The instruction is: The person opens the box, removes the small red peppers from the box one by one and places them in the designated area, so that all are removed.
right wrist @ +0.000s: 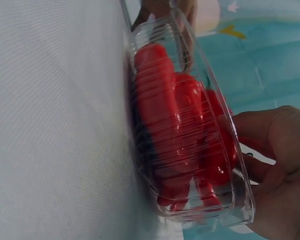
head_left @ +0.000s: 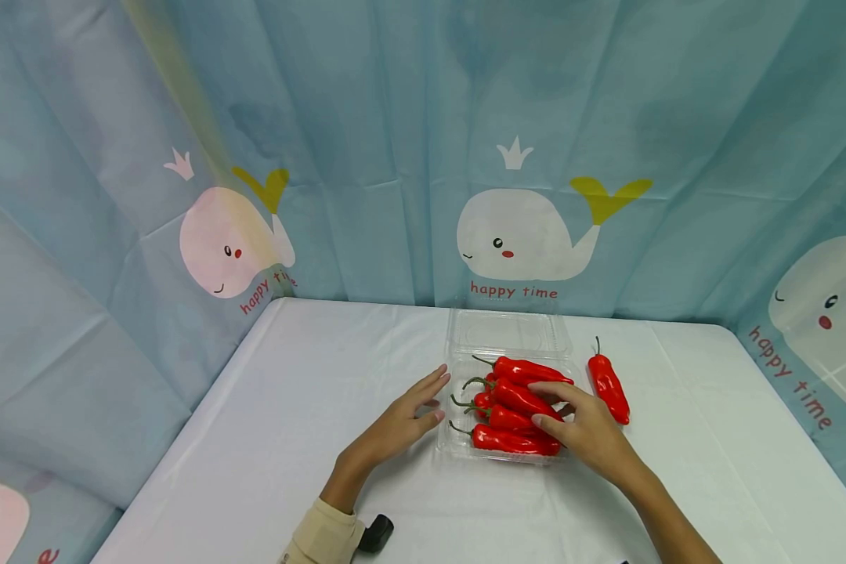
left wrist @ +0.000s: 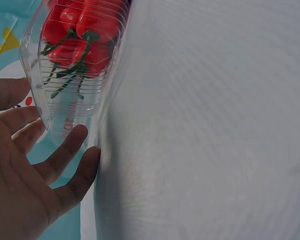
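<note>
Several glossy red peppers with green stems lie piled in a clear plastic clamshell box (head_left: 458, 448), its lid laid back behind it. My right hand (head_left: 587, 429) reaches over the box's right side. Its thumb and fingers pinch the tip end of an upper red pepper (head_left: 513, 396); the box wall partly hides this grip in the right wrist view. My left hand (head_left: 399, 427) is at the box's left side with fingers spread and fairly straight. In the left wrist view its fingertips (left wrist: 79, 134) are at the box's edge; whether they all touch it I cannot tell.
One more red pepper (head_left: 609, 388) lies outside the box, on the white tablecloth (head_left: 310, 376) to its right. A blue curtain (head_left: 381, 157) with whale prints encloses the table's back and sides. A small black object (head_left: 377, 534) sits by the left sleeve.
</note>
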Demonstrator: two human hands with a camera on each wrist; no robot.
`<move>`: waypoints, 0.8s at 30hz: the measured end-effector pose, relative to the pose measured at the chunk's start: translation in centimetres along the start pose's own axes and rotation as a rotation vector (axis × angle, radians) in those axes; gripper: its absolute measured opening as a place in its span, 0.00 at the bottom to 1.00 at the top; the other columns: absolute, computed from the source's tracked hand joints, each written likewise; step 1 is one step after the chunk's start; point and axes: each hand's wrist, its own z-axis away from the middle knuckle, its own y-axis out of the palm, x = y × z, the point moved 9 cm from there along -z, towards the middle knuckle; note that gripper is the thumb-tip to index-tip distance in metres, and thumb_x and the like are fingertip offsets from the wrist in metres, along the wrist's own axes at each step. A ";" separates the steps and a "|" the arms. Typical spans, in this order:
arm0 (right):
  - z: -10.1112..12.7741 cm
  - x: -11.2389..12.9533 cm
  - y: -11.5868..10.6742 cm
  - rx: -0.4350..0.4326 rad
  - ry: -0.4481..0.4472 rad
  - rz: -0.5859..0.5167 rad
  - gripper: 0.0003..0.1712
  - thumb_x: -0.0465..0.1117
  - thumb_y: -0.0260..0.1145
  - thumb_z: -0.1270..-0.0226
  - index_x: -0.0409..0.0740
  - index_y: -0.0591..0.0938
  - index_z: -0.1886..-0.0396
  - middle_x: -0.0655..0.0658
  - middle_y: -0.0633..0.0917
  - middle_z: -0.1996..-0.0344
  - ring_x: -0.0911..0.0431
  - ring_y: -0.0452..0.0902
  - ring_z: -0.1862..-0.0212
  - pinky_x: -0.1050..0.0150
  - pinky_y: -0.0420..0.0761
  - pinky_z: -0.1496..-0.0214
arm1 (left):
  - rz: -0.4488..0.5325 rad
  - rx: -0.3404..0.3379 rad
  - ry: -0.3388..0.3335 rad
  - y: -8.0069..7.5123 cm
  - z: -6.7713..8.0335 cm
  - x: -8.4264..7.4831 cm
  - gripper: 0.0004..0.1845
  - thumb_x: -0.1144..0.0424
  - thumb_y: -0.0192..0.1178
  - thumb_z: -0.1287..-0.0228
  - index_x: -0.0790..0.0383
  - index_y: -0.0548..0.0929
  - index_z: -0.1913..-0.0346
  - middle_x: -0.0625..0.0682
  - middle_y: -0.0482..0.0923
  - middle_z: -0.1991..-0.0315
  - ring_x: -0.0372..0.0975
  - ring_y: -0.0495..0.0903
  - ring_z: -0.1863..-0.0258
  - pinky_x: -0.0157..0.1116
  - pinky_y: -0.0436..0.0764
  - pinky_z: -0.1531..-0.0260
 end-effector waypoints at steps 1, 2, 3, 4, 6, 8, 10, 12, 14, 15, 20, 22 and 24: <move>0.0 0.1 0.0 0.001 -0.003 0.000 0.28 0.40 0.78 0.34 0.48 0.84 0.34 0.42 0.87 0.45 0.49 0.81 0.49 0.67 0.87 0.60 | 0.001 0.000 0.001 0.0 0.0 0.0 0.34 0.62 0.53 0.17 0.59 0.58 0.15 0.49 0.48 0.13 0.53 0.78 0.31 0.61 0.72 0.29; 0.0 0.2 -0.1 0.002 -0.007 -0.001 0.28 0.40 0.78 0.34 0.48 0.84 0.34 0.42 0.87 0.45 0.49 0.81 0.49 0.68 0.87 0.61 | 0.003 0.001 0.001 0.0 0.0 -0.1 0.34 0.62 0.53 0.17 0.59 0.58 0.15 0.49 0.48 0.13 0.54 0.77 0.31 0.61 0.72 0.29; 0.1 0.2 -0.1 0.002 -0.013 -0.002 0.28 0.39 0.78 0.34 0.48 0.84 0.34 0.42 0.87 0.45 0.49 0.81 0.49 0.68 0.87 0.61 | 0.006 0.001 0.002 0.0 0.0 -0.1 0.34 0.62 0.53 0.17 0.59 0.58 0.15 0.50 0.48 0.13 0.54 0.77 0.31 0.61 0.72 0.29; 0.1 0.3 -0.1 0.001 -0.022 0.001 0.28 0.38 0.78 0.34 0.48 0.84 0.34 0.42 0.87 0.45 0.49 0.81 0.49 0.68 0.87 0.60 | 0.009 0.002 0.001 0.0 0.0 -0.1 0.34 0.63 0.54 0.17 0.58 0.58 0.15 0.49 0.48 0.13 0.54 0.77 0.31 0.62 0.72 0.29; 0.1 0.6 -0.2 -0.001 -0.039 0.007 0.29 0.37 0.78 0.35 0.48 0.84 0.34 0.43 0.87 0.44 0.50 0.81 0.49 0.69 0.86 0.59 | 0.011 0.003 -0.002 0.1 0.0 -0.1 0.34 0.63 0.54 0.18 0.59 0.58 0.15 0.49 0.48 0.13 0.54 0.77 0.31 0.62 0.72 0.29; 0.1 0.7 -0.3 -0.005 -0.052 0.011 0.29 0.36 0.78 0.35 0.48 0.84 0.34 0.43 0.87 0.44 0.50 0.82 0.48 0.69 0.86 0.58 | 0.012 0.004 -0.014 0.1 0.0 0.0 0.34 0.63 0.54 0.18 0.57 0.58 0.15 0.48 0.48 0.13 0.54 0.77 0.30 0.61 0.72 0.29; 0.1 0.8 -0.4 -0.007 -0.060 0.017 0.30 0.37 0.78 0.35 0.48 0.84 0.34 0.43 0.87 0.43 0.50 0.82 0.47 0.69 0.86 0.57 | 0.013 0.004 -0.022 0.1 0.0 0.1 0.34 0.63 0.54 0.18 0.56 0.58 0.15 0.47 0.47 0.12 0.53 0.77 0.30 0.61 0.72 0.29; 0.1 0.8 -0.5 -0.007 -0.060 0.016 0.30 0.37 0.79 0.36 0.48 0.83 0.33 0.43 0.87 0.43 0.49 0.82 0.46 0.69 0.86 0.56 | 0.010 0.001 -0.021 0.1 0.0 0.1 0.34 0.63 0.54 0.18 0.57 0.58 0.15 0.48 0.47 0.12 0.53 0.77 0.30 0.60 0.72 0.29; 0.1 0.8 -0.6 -0.010 -0.064 0.016 0.30 0.37 0.78 0.36 0.47 0.83 0.33 0.42 0.87 0.43 0.48 0.83 0.45 0.68 0.87 0.56 | 0.012 0.001 -0.019 0.1 0.0 0.1 0.34 0.63 0.54 0.18 0.57 0.58 0.15 0.48 0.47 0.12 0.53 0.77 0.30 0.60 0.73 0.29; 0.1 0.8 -0.6 -0.012 -0.064 0.016 0.30 0.36 0.78 0.35 0.47 0.83 0.33 0.42 0.87 0.43 0.48 0.83 0.45 0.68 0.87 0.55 | 0.013 0.000 -0.015 0.1 0.0 0.0 0.34 0.63 0.54 0.18 0.57 0.58 0.15 0.49 0.47 0.12 0.54 0.77 0.30 0.61 0.73 0.30; 0.1 0.5 -0.9 -0.025 -0.066 0.013 0.30 0.34 0.77 0.35 0.47 0.83 0.32 0.43 0.87 0.42 0.47 0.84 0.45 0.70 0.86 0.54 | 0.013 0.002 -0.005 0.0 0.0 -0.1 0.34 0.62 0.54 0.18 0.58 0.58 0.15 0.51 0.48 0.13 0.55 0.77 0.30 0.62 0.72 0.30; 0.1 0.5 -1.0 -0.027 -0.067 0.012 0.31 0.34 0.77 0.35 0.47 0.82 0.32 0.43 0.87 0.42 0.47 0.84 0.44 0.71 0.86 0.54 | 0.017 0.003 0.000 0.0 0.0 -0.1 0.34 0.62 0.54 0.18 0.58 0.58 0.15 0.52 0.48 0.13 0.55 0.77 0.31 0.63 0.72 0.30; 0.1 0.5 -1.2 -0.029 -0.071 0.009 0.30 0.34 0.77 0.34 0.47 0.82 0.32 0.43 0.87 0.42 0.46 0.84 0.44 0.72 0.86 0.54 | 0.020 0.003 0.001 0.0 0.0 -0.1 0.34 0.63 0.54 0.18 0.58 0.58 0.15 0.52 0.48 0.13 0.55 0.77 0.31 0.63 0.72 0.30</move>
